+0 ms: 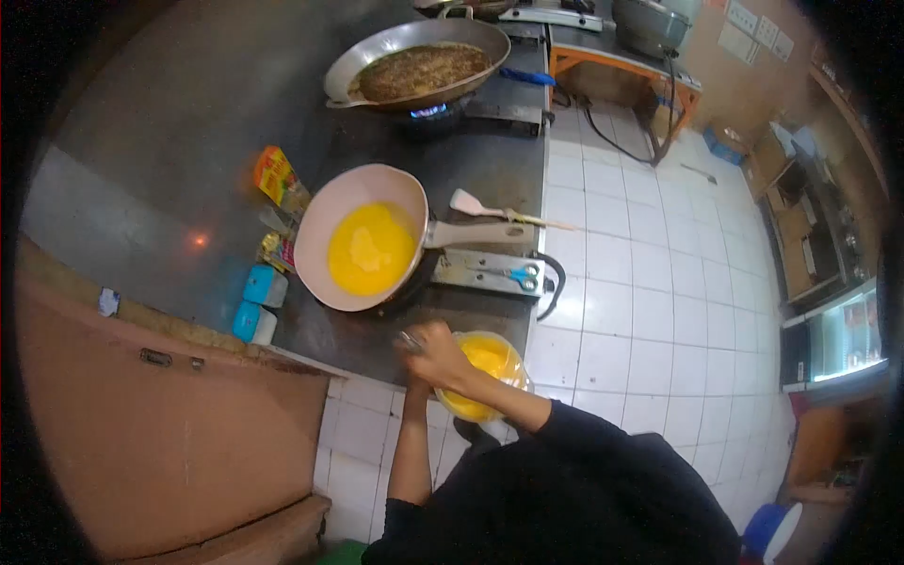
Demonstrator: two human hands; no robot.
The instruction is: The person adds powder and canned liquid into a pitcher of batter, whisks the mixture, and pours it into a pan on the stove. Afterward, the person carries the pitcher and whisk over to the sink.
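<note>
Grip closed round a metal utensil [409, 342], right hand [439, 350]; left hand's [418, 381] unclear; our crossing forearm [513, 399] could knock the lower-centre bowl [522, 370].

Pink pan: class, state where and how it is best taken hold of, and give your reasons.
Probably the handle's outer half, approached from the near right: it juts rightward from the pan, away from the yellow liquid, and the spatula lies along its far side.

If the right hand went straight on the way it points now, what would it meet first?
Probably the near side of the pink pan, past a strip of dark counter. The right hand's height is unclear, so it might clear the rim.
</note>
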